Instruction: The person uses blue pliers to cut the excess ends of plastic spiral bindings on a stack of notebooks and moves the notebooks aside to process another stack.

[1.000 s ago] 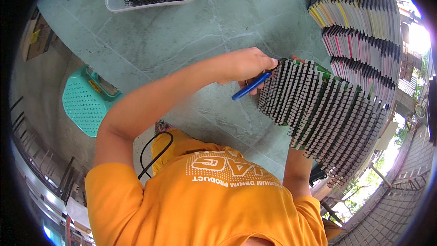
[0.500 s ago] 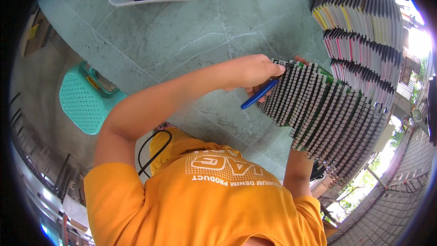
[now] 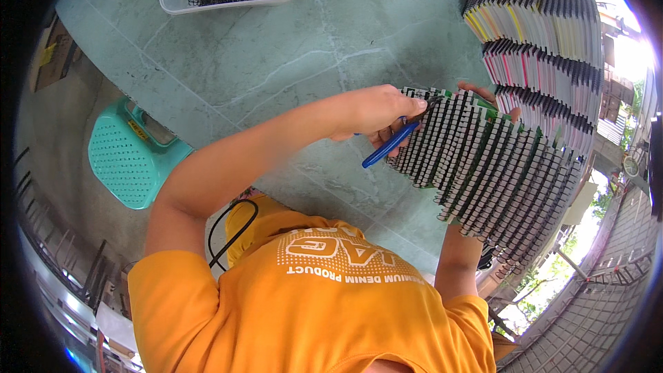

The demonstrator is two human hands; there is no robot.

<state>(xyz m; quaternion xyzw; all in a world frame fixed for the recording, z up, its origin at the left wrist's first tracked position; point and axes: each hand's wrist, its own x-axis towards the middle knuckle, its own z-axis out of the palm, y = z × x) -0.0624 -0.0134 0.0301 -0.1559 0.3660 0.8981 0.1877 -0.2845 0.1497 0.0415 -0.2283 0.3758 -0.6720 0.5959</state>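
Note:
A pair of blue-handled pliers (image 3: pixel 391 146) is gripped in my left hand (image 3: pixel 378 112). Its dark jaws are at the far left corner of a thick fanned stack of spiral-bound notebooks (image 3: pixel 497 173), by the coil ends. Rows of black wire coils face up, with green covers showing between some of them. From below and behind, my right hand (image 3: pixel 476 90) supports the stack. Its fingertips curl over the far edge, while the palm is hidden under the notebooks.
Beyond the stack on the right stand rows of more coil-bound notebooks (image 3: pixel 539 17). A clear plastic tub (image 3: pixel 238 7) of loose black coils sits at the far left of the green marbled table (image 3: pixel 228 62). A turquoise stool (image 3: pixel 124 159) is beside the table on the left.
More of my right hand's fingers shows at the stack's far edge. The pliers have shifted slightly in my left hand, with their jaws still at the same corner. The whole view has moved a little.

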